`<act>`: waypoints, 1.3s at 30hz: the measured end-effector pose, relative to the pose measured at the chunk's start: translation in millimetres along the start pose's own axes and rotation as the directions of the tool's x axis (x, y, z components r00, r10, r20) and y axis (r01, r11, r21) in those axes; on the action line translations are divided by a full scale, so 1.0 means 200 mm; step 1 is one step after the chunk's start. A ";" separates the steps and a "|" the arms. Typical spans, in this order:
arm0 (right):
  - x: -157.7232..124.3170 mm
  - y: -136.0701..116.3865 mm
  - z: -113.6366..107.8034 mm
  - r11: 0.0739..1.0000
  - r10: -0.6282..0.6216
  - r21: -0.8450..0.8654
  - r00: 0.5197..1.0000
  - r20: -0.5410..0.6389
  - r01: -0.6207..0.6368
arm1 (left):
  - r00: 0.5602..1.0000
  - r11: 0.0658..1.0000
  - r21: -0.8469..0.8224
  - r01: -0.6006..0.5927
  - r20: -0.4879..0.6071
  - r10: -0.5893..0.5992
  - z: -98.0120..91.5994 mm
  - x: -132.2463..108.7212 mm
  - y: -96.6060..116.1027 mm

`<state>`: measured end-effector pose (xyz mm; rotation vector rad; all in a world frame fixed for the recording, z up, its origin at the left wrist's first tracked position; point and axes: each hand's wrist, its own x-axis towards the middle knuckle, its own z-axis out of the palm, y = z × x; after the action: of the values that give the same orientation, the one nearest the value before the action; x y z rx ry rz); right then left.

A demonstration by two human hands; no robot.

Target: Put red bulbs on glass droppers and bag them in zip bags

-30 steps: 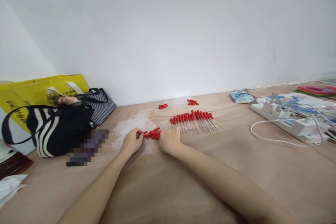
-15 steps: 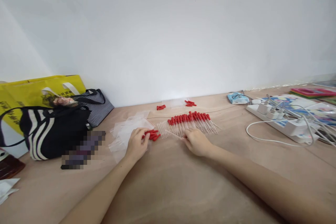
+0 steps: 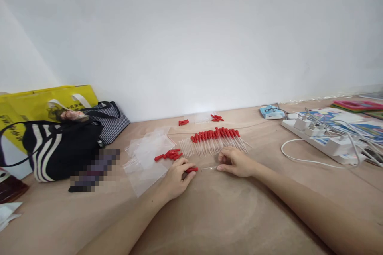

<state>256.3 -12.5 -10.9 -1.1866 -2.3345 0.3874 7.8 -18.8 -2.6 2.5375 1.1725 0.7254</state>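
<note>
The left hand (image 3: 176,175) rests on the tan surface (image 3: 209,215) with its fingers pinched on a red rubber bulb (image 3: 191,170), which points toward the right hand (image 3: 236,162). The right hand grips the end of a thin clear glass tube (image 3: 208,168) between thumb and fingertips. The tube lies nearly level just above the surface, its free end close to the bulb; whether the two touch cannot be told. The hands are apart, facing each other across the tube.

Just behind the hands lies a row of assembled droppers (image 3: 217,139), red bulbs away from the person and clear tips fanned toward them. To the left of the row is a small pile of loose red bulbs (image 3: 168,154), lying at the edge of some clear plastic bags (image 3: 146,159). Farther back, near the wall, sit two more small clusters of red bulbs (image 3: 217,118).

At the far left stand a black-and-white striped bag (image 3: 56,149) and a yellow shopping bag (image 3: 38,105). On the right are a white power strip (image 3: 323,137) with plugged-in chargers and a white cable (image 3: 302,159) looping over the surface.
</note>
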 end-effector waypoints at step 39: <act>-0.04 -0.19 0.13 0.983 -0.089 -0.172 0.989 -0.115 0.068 | 0.994 0.995 -0.038 -0.094 -0.051 0.092 0.03 -0.01 0.05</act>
<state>220.4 -41.3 -17.6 -1.1556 -2.3343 0.0882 16.8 -27.1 -3.4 2.5688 1.0500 0.8294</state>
